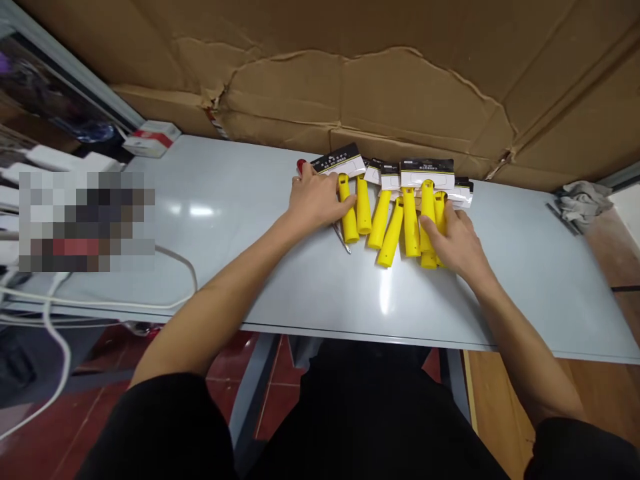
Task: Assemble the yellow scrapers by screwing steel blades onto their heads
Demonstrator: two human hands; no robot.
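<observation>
Several yellow-handled tools (391, 233) lie side by side on the table, their handles toward me and black-and-white printed cards (427, 175) at their far ends. My left hand (317, 195) closes on the leftmost yellow-handled tool (349, 223), thumb across its handle. Below that hand shows a thin metal shaft (343, 239), and a red piece (301, 165) peeks out beyond its fingers; the stretch between is hidden. At the row's right end, my right hand (457, 240) is closed around the outer yellow handles, its thumb on top. Its fingertips are partly hidden.
The grey-white table (250, 227) runs across the view. Brown cardboard (350, 93) stands along its back edge. A small red-and-white box (153, 139) sits at the back left, near white cables (170, 303). A grey cloth (583, 203) lies at the right end.
</observation>
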